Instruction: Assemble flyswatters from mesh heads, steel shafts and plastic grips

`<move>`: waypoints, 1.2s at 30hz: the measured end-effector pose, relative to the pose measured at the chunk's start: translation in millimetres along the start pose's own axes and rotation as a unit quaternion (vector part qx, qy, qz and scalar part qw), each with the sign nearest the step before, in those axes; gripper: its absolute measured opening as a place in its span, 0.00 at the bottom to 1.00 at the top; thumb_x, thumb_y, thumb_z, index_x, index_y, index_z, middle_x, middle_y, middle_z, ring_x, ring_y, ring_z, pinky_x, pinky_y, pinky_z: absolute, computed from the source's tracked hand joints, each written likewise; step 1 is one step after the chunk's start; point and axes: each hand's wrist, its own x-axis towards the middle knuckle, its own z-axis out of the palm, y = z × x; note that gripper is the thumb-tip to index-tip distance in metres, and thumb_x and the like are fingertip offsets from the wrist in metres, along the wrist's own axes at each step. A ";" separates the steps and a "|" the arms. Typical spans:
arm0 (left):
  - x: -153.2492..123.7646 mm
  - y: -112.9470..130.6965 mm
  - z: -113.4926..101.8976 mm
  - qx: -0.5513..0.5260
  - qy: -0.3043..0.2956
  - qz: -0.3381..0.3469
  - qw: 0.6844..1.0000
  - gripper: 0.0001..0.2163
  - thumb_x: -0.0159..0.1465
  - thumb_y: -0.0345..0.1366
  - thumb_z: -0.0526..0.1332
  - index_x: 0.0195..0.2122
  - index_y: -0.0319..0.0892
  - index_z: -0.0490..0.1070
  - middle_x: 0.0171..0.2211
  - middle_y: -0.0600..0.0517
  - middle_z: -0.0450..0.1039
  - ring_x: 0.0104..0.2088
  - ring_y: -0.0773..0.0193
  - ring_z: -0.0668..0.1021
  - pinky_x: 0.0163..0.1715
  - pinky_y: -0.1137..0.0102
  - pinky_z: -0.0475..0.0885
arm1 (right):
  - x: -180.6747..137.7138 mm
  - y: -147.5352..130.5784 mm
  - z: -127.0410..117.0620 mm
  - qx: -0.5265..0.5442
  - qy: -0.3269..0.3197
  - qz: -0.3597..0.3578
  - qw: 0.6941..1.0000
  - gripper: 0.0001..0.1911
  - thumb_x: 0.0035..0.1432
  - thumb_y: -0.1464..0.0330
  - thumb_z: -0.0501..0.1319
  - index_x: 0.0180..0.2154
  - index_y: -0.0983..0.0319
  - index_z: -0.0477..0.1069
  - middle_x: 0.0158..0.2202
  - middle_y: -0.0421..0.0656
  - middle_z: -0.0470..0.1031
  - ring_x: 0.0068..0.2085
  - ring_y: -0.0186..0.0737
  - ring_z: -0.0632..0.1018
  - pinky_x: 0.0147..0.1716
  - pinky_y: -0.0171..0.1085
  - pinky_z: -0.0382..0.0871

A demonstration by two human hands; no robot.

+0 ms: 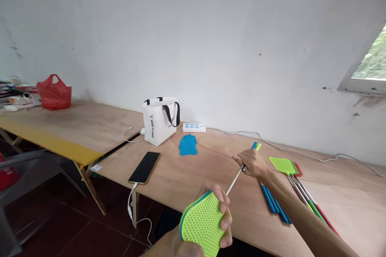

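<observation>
My left hand [225, 223] is wrapped around the perforated lime-green head of a fly swatter [200, 223]. A blue edge shows behind that head, so a blue swatter lies stacked against it. Their thin metal rods run up to my right hand [252, 162], which is closed around them. Beyond its fist, a blue and a lime handle end [258, 147] stick out. Beneath my right forearm lie several blue handles [274, 204]. To the right rest more fly swatters [283, 164], in lime, green and red. A blue swatter head [188, 145] lies flat near the middle of the table.
A black phone [144, 167] on a charging cable lies at the table's front left edge. Behind it stand a white bag [159, 122] and a power strip [194, 127], whose cord runs along the wall. A red plastic bag [54, 93] sits on the left table.
</observation>
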 end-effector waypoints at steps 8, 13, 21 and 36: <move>16.1 14.7 6.1 -0.041 0.059 0.017 0.997 0.30 0.52 0.48 0.70 0.55 0.51 0.62 0.41 0.50 0.58 0.35 0.63 0.64 0.29 0.70 0.63 | -5.3 -43.2 4.3 -0.034 0.010 0.015 0.999 0.25 0.72 0.65 0.51 0.20 0.59 0.62 0.16 0.38 0.65 0.19 0.32 0.60 0.26 0.37 0.46; 23.6 4.2 -3.2 -0.037 0.045 0.024 0.998 0.31 0.53 0.50 0.69 0.56 0.51 0.62 0.41 0.50 0.59 0.34 0.63 0.64 0.29 0.70 0.63 | 7.5 -73.8 6.7 -0.053 0.033 -0.028 0.998 0.19 0.66 0.73 0.51 0.21 0.60 0.62 0.16 0.36 0.65 0.19 0.30 0.57 0.25 0.36 0.45; 22.0 30.7 -7.7 -0.035 -0.034 -0.030 0.998 0.33 0.49 0.57 0.69 0.55 0.53 0.64 0.39 0.50 0.59 0.33 0.63 0.65 0.26 0.71 0.65 | 6.0 -92.5 -25.6 -0.106 0.059 -0.142 0.982 0.12 0.67 0.67 0.51 0.32 0.60 0.68 0.24 0.37 0.67 0.23 0.34 0.63 0.25 0.38 0.50; 6.7 27.6 9.5 -0.065 -0.035 -0.065 0.995 0.29 0.54 0.55 0.66 0.56 0.55 0.65 0.43 0.49 0.60 0.36 0.61 0.66 0.28 0.70 0.64 | -22.0 -97.5 -54.2 -0.086 0.035 -0.131 0.987 0.13 0.67 0.75 0.49 0.30 0.60 0.66 0.23 0.37 0.64 0.24 0.35 0.61 0.24 0.38 0.47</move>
